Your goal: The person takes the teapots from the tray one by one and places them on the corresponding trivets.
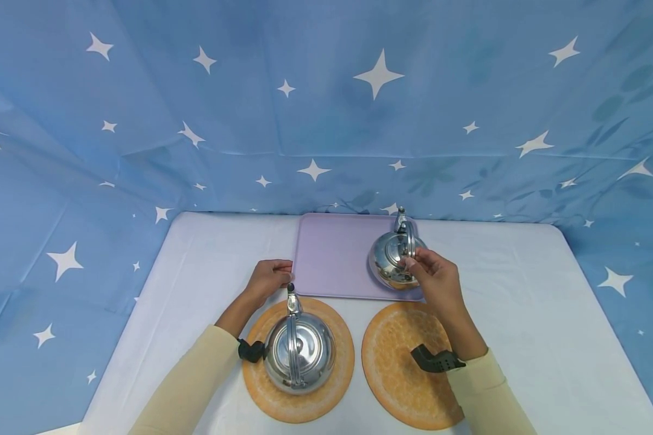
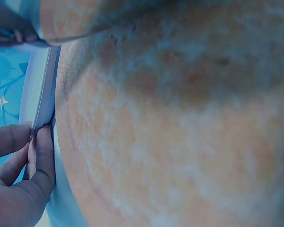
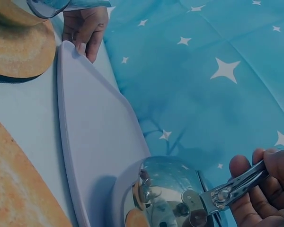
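Observation:
At the back of the table lies a lilac rectangular tray (image 1: 331, 254). My left hand (image 1: 266, 278) pinches its front left corner; in the left wrist view the thumb and fingers (image 2: 43, 151) meet at the tray's rim (image 2: 45, 94). A shiny metal kettle (image 1: 383, 263) is at the tray's right end, its spout pointing away from me. The right hand (image 1: 440, 281) grips this kettle's handle (image 3: 236, 189), fingers curled round it. Closer to me, a second metal kettle (image 1: 318, 356) stands on the left round orange mat (image 1: 342, 338), just beside my left wrist.
Another round orange mat (image 1: 391, 356) lies on the right, partly under my right forearm. A white cloth covers the table (image 1: 533, 314). Behind and at the sides hangs a blue curtain (image 1: 337, 121) with white stars, close to the tray's back edge.

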Demonstrator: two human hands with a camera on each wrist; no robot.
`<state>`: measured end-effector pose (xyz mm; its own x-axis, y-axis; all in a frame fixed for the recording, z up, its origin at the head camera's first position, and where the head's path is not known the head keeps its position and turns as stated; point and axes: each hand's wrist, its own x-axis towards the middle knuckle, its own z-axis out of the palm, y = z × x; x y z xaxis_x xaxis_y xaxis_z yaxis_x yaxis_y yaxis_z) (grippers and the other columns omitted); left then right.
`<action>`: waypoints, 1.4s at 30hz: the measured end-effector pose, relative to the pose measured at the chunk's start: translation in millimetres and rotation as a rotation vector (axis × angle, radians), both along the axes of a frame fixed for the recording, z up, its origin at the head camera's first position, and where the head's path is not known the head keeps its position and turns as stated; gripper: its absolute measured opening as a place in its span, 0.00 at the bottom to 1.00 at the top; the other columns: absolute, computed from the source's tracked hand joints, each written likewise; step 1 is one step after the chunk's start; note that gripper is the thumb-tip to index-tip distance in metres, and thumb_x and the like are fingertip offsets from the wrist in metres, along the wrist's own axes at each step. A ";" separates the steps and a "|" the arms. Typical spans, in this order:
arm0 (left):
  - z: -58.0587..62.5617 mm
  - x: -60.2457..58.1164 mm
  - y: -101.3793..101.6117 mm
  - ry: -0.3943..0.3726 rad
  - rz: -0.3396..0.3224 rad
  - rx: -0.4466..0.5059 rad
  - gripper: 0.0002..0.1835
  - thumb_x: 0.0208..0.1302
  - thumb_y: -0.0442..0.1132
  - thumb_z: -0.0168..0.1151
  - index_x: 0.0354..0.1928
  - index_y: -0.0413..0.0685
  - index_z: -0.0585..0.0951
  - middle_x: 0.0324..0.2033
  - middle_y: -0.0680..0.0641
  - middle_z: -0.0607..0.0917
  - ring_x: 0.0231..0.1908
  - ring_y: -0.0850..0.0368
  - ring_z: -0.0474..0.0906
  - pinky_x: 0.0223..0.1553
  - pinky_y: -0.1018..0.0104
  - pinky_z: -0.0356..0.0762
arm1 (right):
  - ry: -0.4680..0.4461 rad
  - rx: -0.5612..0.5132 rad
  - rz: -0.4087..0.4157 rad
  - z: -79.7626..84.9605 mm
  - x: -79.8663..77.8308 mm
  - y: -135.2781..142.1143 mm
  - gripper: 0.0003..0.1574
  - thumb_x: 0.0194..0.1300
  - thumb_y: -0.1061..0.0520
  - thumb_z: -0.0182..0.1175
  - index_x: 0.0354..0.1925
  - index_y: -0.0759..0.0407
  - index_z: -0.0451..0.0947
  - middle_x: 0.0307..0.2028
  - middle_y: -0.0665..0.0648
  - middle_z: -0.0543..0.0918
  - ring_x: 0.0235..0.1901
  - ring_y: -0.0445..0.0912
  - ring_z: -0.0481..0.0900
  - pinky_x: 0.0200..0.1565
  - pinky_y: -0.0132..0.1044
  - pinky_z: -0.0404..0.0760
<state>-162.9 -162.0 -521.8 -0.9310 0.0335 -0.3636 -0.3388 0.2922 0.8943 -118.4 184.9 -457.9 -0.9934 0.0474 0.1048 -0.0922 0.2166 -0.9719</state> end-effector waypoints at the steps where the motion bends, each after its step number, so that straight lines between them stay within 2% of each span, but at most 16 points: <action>1: 0.1 0.2 -0.2 0.003 -0.001 0.000 0.20 0.61 0.27 0.61 0.56 0.32 0.78 0.43 0.40 0.82 0.37 0.55 0.81 0.38 0.66 0.82 | 0.001 0.006 0.007 0.1 0.1 0.4 0.18 0.72 0.59 0.56 0.50 0.74 0.76 0.42 0.67 0.84 0.42 0.39 0.81 0.44 0.25 0.79; 4: 0.5 0.2 -0.2 0.004 0.002 -0.001 0.20 0.61 0.27 0.61 0.56 0.32 0.78 0.43 0.40 0.82 0.37 0.55 0.81 0.38 0.66 0.82 | -0.003 0.028 0.020 1.2 0.9 0.7 0.19 0.72 0.58 0.56 0.53 0.73 0.76 0.42 0.67 0.84 0.43 0.39 0.80 0.44 0.24 0.78; 11: 0.0 -0.4 -0.7 0.021 -0.004 0.016 0.20 0.61 0.25 0.60 0.56 0.30 0.77 0.43 0.38 0.82 0.37 0.56 0.81 0.38 0.67 0.82 | -0.010 0.072 0.012 3.5 2.1 -1.2 0.19 0.73 0.59 0.54 0.55 0.70 0.77 0.42 0.65 0.84 0.42 0.42 0.80 0.35 0.33 0.81; 18: 0.2 0.1 -0.2 0.018 -0.007 0.024 0.20 0.61 0.25 0.61 0.56 0.29 0.77 0.43 0.38 0.82 0.37 0.57 0.81 0.38 0.67 0.82 | 0.040 0.029 0.021 1.9 2.4 -2.7 0.17 0.71 0.60 0.57 0.51 0.72 0.78 0.40 0.66 0.84 0.40 0.40 0.82 0.40 0.27 0.79; 22: -0.5 -0.1 0.0 0.019 -0.006 0.027 0.20 0.60 0.25 0.61 0.56 0.29 0.77 0.43 0.38 0.82 0.36 0.58 0.80 0.37 0.68 0.82 | 0.053 -0.018 0.019 0.0 2.2 -3.6 0.18 0.70 0.61 0.58 0.52 0.74 0.78 0.39 0.64 0.85 0.40 0.39 0.83 0.43 0.27 0.80; 34: -0.7 -0.8 0.1 0.017 0.000 0.032 0.20 0.61 0.25 0.61 0.56 0.30 0.77 0.43 0.38 0.82 0.36 0.57 0.81 0.37 0.67 0.82 | 0.039 -0.070 0.000 -1.6 4.1 -5.4 0.19 0.70 0.62 0.58 0.54 0.75 0.77 0.37 0.61 0.86 0.41 0.41 0.83 0.44 0.29 0.81; 42: -0.2 -0.8 0.1 0.011 -0.005 0.022 0.20 0.61 0.26 0.61 0.57 0.30 0.77 0.44 0.38 0.82 0.38 0.55 0.81 0.39 0.66 0.82 | 0.049 -0.068 -0.028 2.3 7.9 -5.6 0.18 0.69 0.62 0.58 0.53 0.73 0.78 0.37 0.60 0.86 0.40 0.41 0.84 0.40 0.30 0.82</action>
<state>-163.6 -161.9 -522.0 -0.9345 0.0465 -0.3528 -0.3277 0.2740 0.9042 -110.5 179.3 -455.5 -0.9854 0.0836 0.1485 -0.1345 0.1536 -0.9789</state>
